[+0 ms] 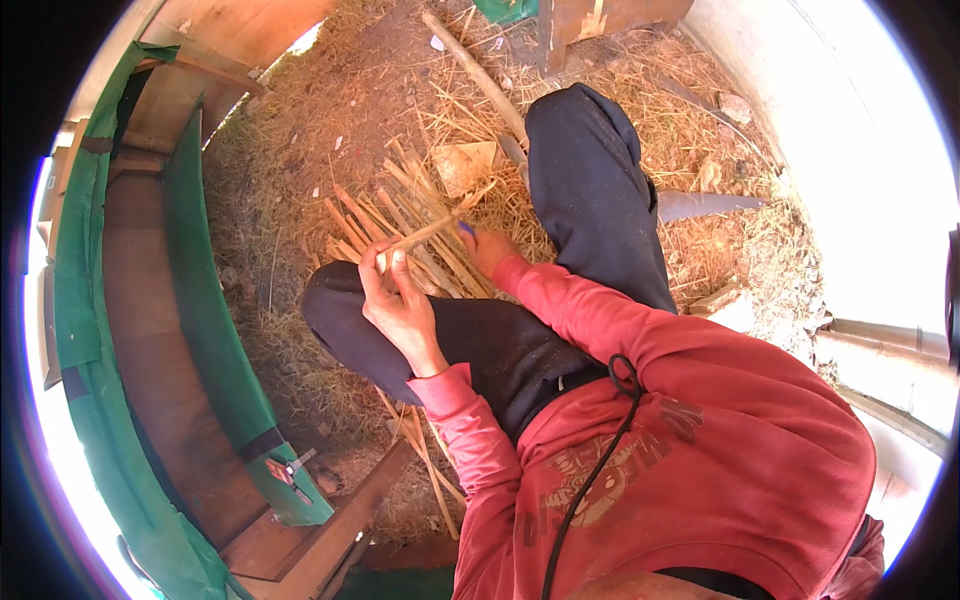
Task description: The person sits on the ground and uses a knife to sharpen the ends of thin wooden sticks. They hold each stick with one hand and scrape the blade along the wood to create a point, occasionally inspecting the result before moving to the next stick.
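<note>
My left hand (398,308) is closed around the near end of a thin wooden stick (424,233), thumb and fingers pinching it above my bent left knee. The stick slants up to the right, and its far end looks roughly split. Beside it, my right hand (490,250) is curled near the stick's middle. A small blue piece (466,229) shows at its fingers; what it belongs to is hidden. Under both hands, a loose bundle of split wooden sticks (350,222) lies on the straw, partly covered by my left leg.
A thick pole (478,72) and a flat wood piece (464,166) lie ahead. Right of my right knee rests a metal blade (705,205), like a saw's. A green-covered wooden trough (190,250) runs along the left; a white wall (850,130) stands right.
</note>
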Motion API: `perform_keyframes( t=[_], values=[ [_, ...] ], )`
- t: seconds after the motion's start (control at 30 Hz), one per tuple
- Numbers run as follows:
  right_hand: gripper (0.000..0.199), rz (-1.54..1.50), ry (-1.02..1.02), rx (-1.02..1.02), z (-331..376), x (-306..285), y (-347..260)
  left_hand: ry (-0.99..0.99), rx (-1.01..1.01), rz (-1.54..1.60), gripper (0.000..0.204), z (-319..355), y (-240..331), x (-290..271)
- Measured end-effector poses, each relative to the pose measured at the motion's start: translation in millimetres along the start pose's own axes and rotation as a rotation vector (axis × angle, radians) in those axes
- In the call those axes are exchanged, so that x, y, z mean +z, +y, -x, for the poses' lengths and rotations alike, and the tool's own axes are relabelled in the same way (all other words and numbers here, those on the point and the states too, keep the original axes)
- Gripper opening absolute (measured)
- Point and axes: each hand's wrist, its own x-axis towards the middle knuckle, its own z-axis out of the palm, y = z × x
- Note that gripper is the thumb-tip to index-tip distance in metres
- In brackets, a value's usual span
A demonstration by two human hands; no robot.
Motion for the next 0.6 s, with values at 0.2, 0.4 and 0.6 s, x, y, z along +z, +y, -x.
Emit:
perform_keyframes(
  t=[0.2,0.4,0.6],
  values=[
    [0.053,-0.107,-0.024,0.041,-8.5,8.0,20.5,0.098,0.086,-0.007,0.017,-3.3,-6.4,9.0],
    [0.052,-0.176,0.031,-0.076,11.6,0.7,-15.3,0.200,0.080,-0.017,0.019,0.1,-8.6,9.6],
    [0.052,-0.069,-0.002,0.181,-12.5,14.2,19.2,0.363,0.046,-0.049,0.021,-2.9,-20.2,19.1]
  ],
)
